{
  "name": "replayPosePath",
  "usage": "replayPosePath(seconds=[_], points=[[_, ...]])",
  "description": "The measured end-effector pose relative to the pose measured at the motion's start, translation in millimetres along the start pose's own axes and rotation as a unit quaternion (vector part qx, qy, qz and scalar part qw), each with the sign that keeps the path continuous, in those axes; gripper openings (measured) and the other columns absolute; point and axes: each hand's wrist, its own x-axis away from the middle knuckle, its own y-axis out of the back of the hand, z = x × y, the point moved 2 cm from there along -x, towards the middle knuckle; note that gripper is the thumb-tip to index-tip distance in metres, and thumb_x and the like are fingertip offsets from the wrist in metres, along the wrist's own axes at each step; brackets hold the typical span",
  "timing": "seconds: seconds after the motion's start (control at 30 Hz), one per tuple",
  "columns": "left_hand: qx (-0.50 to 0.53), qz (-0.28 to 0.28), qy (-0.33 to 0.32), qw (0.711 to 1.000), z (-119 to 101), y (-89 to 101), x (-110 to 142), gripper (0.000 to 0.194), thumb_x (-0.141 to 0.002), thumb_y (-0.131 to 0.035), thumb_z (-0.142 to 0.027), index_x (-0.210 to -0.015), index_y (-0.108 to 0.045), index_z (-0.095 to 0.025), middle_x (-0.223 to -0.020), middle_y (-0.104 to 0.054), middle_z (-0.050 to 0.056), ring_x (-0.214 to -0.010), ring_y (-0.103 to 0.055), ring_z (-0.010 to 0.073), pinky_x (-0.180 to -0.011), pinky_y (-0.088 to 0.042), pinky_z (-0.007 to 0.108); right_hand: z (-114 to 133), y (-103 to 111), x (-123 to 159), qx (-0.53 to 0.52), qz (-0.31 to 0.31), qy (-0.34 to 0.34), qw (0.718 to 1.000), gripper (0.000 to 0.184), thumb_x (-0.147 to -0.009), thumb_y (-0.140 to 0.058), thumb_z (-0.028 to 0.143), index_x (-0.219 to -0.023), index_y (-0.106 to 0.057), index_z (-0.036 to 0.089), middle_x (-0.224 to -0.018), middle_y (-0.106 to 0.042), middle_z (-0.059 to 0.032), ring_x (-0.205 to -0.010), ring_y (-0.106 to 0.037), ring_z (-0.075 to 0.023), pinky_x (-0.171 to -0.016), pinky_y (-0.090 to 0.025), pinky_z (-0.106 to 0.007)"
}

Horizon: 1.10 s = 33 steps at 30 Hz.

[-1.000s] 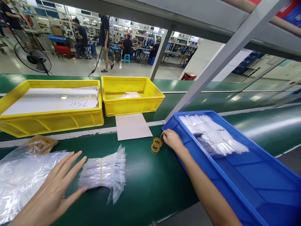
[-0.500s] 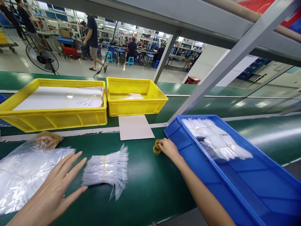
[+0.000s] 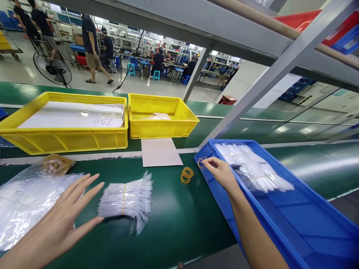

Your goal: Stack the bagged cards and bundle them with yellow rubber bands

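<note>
My right hand (image 3: 220, 172) pinches a rubber band (image 3: 201, 162) between thumb and fingertips, over the near-left wall of the blue crate (image 3: 270, 220). To its left, a small pile of yellow rubber bands (image 3: 186, 176) lies on the green bench. My left hand (image 3: 70, 215) is open with fingers spread, just left of a bundle of clear plastic bags (image 3: 137, 200) that has one band around its middle. Behind and partly under the left hand spreads a large clear plastic bag (image 3: 22, 201); more rubber bands (image 3: 57, 164) sit at its far end.
Two yellow bins stand at the back: the left bin (image 3: 70, 139) holds white sheets, the right bin (image 3: 164, 130) a little clear plastic. A pale card (image 3: 161, 153) lies before them. Banded bag bundles (image 3: 260, 172) fill the crate's far end. A metal post (image 3: 252, 89) slants overhead.
My right hand has lifted from the rubber band pile and moved right, carrying a band. My left hand stays spread in nearly the same place. A person in the background has walked.
</note>
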Motion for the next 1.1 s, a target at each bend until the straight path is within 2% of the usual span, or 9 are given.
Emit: replayPosePath(seconds=[0.2,0.33,0.43,0.5,0.73,0.83,0.93,1.0,1.1], points=[[0.186,0.056,0.033,0.980,-42,13.5,-52,0.060,-0.089,-0.057,-0.049,-0.143,-0.036,-0.030,-0.150,-0.039,0.008,-0.135,-0.039,0.0305,-0.106,-0.043,0.049,83,-27,29,-0.141,0.171,0.046,0.974,0.030,-0.079,-0.064,0.049,-0.075,-0.061,0.020,-0.075,-0.073,-0.0067,-0.071,-0.068,-0.0204,-0.066,-0.053,-0.032],[0.371,0.077,0.024,0.925,-71,4.4,-82,0.065,-0.082,-0.068,-0.043,-0.137,-0.042,-0.021,-0.140,-0.047,0.013,-0.127,-0.046,0.0286,-0.107,-0.040,0.046,143,-61,59,-0.288,0.357,0.054,0.887,0.023,-0.083,-0.068,0.040,-0.083,-0.056,0.020,-0.075,-0.071,-0.0020,-0.071,-0.066,-0.0141,-0.067,-0.050,-0.026],[0.499,0.109,-0.011,0.860,-80,-2.9,-86,0.027,-0.081,-0.069,-0.034,-0.103,-0.064,-0.018,-0.106,-0.061,0.007,-0.100,-0.058,0.0215,-0.091,-0.047,0.035,171,-80,75,-0.362,0.430,0.048,0.826,0.019,-0.086,-0.068,0.034,-0.091,-0.055,0.020,-0.078,-0.070,0.0002,-0.075,-0.066,-0.0116,-0.072,-0.049,-0.024],[0.578,0.120,-0.016,0.807,-80,-4.1,-80,0.013,-0.085,-0.065,-0.029,-0.083,-0.065,-0.017,-0.092,-0.061,0.005,-0.089,-0.058,0.0184,-0.084,-0.046,0.031,179,-89,81,-0.388,0.451,0.042,0.802,0.018,-0.087,-0.068,0.032,-0.094,-0.056,0.020,-0.081,-0.069,0.0001,-0.078,-0.065,-0.0115,-0.074,-0.049,-0.025],[0.823,0.094,0.057,0.558,-64,-1.0,-50,0.022,-0.083,-0.064,-0.030,-0.067,-0.059,-0.015,-0.064,-0.064,0.005,-0.076,-0.060,0.0222,-0.079,-0.044,0.036,185,-107,88,-0.448,0.441,0.028,0.777,0.018,-0.086,-0.069,0.033,-0.094,-0.058,0.021,-0.077,-0.066,0.0012,-0.074,-0.063,-0.0120,-0.073,-0.048,-0.026],[0.857,0.085,0.058,0.505,-64,-0.7,-40,0.019,-0.079,-0.067,-0.029,-0.070,-0.055,-0.017,-0.055,-0.063,0.003,-0.074,-0.063,0.0232,-0.077,-0.043,0.034,190,-116,93,-0.472,0.452,0.021,0.757,0.018,-0.085,-0.071,0.031,-0.092,-0.059,0.021,-0.075,-0.066,0.0005,-0.069,-0.061,-0.0124,-0.069,-0.046,-0.027],[0.871,0.039,0.043,0.487,-60,1.4,-28,0.022,-0.079,-0.067,-0.031,-0.071,-0.052,-0.018,-0.036,-0.042,-0.007,-0.055,-0.058,0.0176,-0.068,-0.040,0.027,196,-117,96,-0.560,0.435,0.018,0.705,0.016,-0.081,-0.073,0.030,-0.086,-0.061,0.022,-0.061,-0.059,0.0030,-0.064,-0.053,-0.0134,-0.065,-0.042,-0.027],[0.859,0.063,0.037,0.507,-53,6.1,-19,0.024,-0.087,-0.058,-0.038,-0.075,-0.054,-0.018,-0.033,-0.033,-0.010,-0.039,-0.043,0.0129,-0.056,-0.036,0.024,194,-112,97,-0.632,0.381,0.000,0.675,0.014,-0.076,-0.073,0.030,-0.079,-0.061,0.023,-0.044,-0.043,0.0062,-0.061,-0.046,-0.0153,-0.064,-0.039,-0.027],[0.722,0.218,0.065,0.654,-36,19.1,0,0.042,-0.098,-0.032,-0.045,-0.081,-0.059,-0.018,-0.035,-0.036,-0.008,-0.037,-0.034,0.0132,-0.057,-0.040,0.027,184,-101,101,-0.647,0.330,0.015,0.687,0.012,-0.078,-0.069,0.033,-0.075,-0.059,0.025,-0.037,-0.025,0.0091,-0.050,-0.037,-0.0152,-0.060,-0.034,-0.029]])
